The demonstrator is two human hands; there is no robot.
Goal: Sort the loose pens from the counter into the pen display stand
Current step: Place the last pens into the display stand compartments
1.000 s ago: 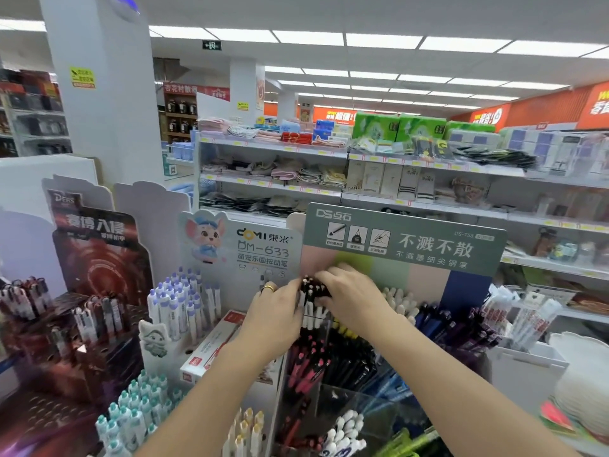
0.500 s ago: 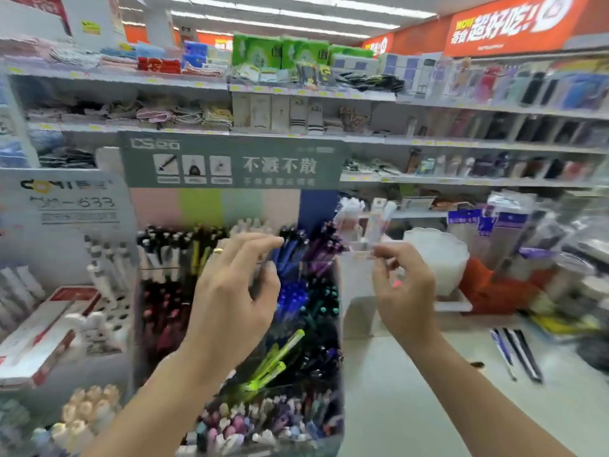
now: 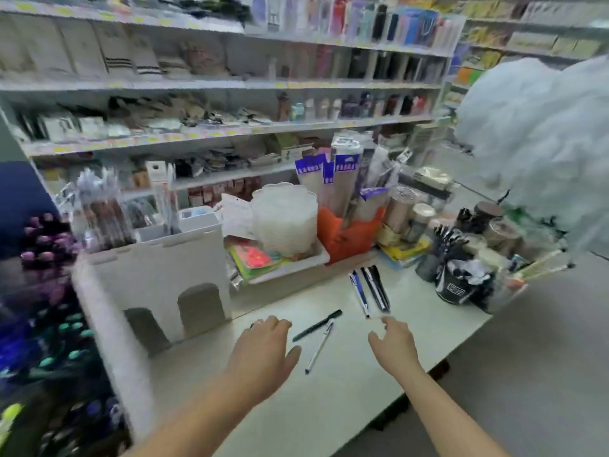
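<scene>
While both hands hover low over the pale green counter (image 3: 329, 407), the risk, as I judge it, is a clumsy grab: the slim black pen (image 3: 317, 325) and the clear pen with a dark tip (image 3: 319, 348) lie touching in a shallow V, so pinching one could roll the other toward the counter's near edge. Beyond that pair, a cluster of dark blue and black pens (image 3: 370, 290) lies close together and could scatter if swept. The left hand (image 3: 263, 354), just left of the pair, has its fingers (image 3: 275, 324) spread loosely and holds nothing. The right hand (image 3: 393, 346), on the pair's other side, reaches toward the cluster with relaxed, parted fingers, also empty. The blurred pen display stand (image 3: 52, 324) sits well left of the pair.
</scene>
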